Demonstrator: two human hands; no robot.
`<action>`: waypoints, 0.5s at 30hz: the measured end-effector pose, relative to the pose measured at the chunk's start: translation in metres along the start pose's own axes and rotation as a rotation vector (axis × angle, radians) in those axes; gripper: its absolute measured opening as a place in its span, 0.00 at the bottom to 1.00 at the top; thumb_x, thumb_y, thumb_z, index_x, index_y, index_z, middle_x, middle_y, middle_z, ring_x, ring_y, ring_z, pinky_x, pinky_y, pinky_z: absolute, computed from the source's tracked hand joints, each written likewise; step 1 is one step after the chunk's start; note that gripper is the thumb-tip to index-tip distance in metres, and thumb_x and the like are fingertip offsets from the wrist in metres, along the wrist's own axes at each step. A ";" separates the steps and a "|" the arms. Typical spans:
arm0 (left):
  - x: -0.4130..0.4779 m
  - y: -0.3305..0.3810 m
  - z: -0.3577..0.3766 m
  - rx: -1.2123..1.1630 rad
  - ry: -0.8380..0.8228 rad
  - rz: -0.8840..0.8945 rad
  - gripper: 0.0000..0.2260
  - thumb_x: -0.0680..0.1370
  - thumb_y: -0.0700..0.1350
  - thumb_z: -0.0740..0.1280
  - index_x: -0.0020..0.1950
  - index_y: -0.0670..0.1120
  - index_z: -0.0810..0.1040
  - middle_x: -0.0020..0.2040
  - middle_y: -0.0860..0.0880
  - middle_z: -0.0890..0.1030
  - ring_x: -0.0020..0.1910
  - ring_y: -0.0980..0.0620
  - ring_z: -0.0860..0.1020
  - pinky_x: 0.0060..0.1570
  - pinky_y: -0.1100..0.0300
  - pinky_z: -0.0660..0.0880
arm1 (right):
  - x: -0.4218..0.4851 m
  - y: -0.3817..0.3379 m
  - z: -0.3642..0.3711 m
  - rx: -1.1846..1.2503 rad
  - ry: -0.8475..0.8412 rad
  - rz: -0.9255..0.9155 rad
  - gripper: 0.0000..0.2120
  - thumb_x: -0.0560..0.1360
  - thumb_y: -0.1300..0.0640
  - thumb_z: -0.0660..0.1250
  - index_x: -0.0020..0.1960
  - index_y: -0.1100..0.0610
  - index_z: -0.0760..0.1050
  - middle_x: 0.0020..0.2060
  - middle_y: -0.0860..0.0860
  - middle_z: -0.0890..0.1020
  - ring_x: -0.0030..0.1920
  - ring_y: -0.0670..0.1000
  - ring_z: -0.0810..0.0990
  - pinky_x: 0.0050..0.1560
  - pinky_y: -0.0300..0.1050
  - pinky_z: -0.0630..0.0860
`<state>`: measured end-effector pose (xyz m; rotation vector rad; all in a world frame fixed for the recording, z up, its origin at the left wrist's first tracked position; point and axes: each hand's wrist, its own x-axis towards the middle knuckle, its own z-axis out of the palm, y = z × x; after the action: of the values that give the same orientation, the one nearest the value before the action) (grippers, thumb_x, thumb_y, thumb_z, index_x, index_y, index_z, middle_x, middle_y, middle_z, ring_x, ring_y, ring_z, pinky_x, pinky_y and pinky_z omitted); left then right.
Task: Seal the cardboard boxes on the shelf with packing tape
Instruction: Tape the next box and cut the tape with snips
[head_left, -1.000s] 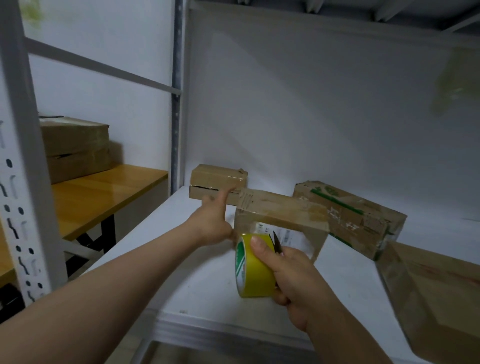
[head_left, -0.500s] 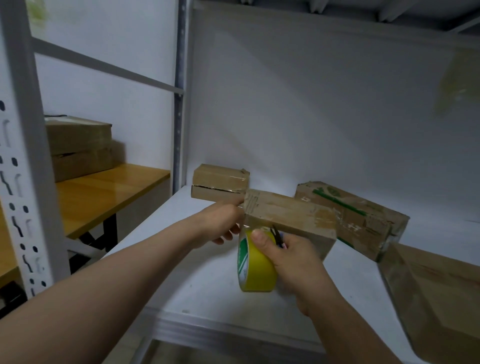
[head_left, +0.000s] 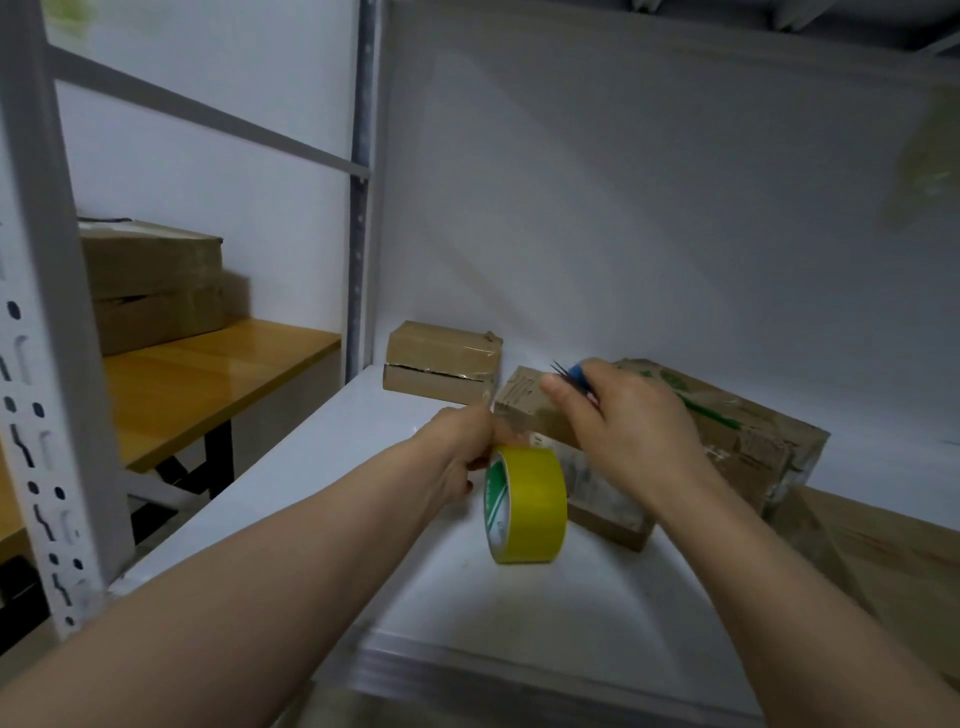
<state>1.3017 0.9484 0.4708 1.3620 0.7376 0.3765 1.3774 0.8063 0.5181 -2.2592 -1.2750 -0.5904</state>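
White-painted shelf (head_left: 291, 499) decking and a plain white back wall frame the work.

Left hand (head_left: 457, 452): grip curled round the upper rim of the yellow tape roll (head_left: 527, 506), which stands on edge directly below that grip. Whether it rests on the shelf cannot be told.

Right hand (head_left: 623, 423): grip closed on blue-handled scissors (head_left: 569, 373), points projecting past the thumb. Directly beneath this grip lies the box (head_left: 519, 402) under treatment, tilted, just behind the roll.

Judged step: taping of this box, with the cut pending. No drawn-out strip can be made out. The next move calls for taut tape and the blades brought across between roll and box.

Beyond the left grip stands a small stacked box (head_left: 441, 358). Beyond the right grip lies a green-printed box (head_left: 753, 431). Far left of both grips, a wooden bench (head_left: 208, 374) carries further cartons (head_left: 150, 286).
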 end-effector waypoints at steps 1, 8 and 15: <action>0.001 -0.002 0.001 -0.025 -0.003 -0.014 0.06 0.72 0.38 0.72 0.46 0.46 0.78 0.45 0.46 0.83 0.48 0.49 0.78 0.59 0.49 0.68 | 0.008 0.004 0.002 0.023 -0.047 0.002 0.20 0.81 0.36 0.56 0.47 0.50 0.74 0.36 0.45 0.77 0.40 0.48 0.76 0.37 0.46 0.72; 0.004 -0.001 -0.002 -0.183 -0.192 -0.091 0.17 0.74 0.35 0.68 0.64 0.37 0.77 0.54 0.36 0.84 0.49 0.38 0.84 0.48 0.46 0.81 | 0.021 0.027 0.006 0.128 -0.200 0.016 0.19 0.80 0.37 0.59 0.63 0.49 0.71 0.48 0.45 0.80 0.48 0.48 0.79 0.50 0.53 0.79; 0.009 -0.006 0.003 -0.263 -0.195 -0.049 0.14 0.77 0.36 0.68 0.62 0.37 0.78 0.49 0.37 0.85 0.45 0.39 0.84 0.44 0.46 0.80 | 0.013 0.043 0.012 -0.102 -0.156 -0.267 0.17 0.79 0.48 0.67 0.67 0.48 0.74 0.54 0.47 0.74 0.57 0.52 0.72 0.51 0.50 0.73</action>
<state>1.3095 0.9506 0.4624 1.1123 0.5387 0.2860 1.4226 0.8026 0.5081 -2.2704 -1.6763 -0.5927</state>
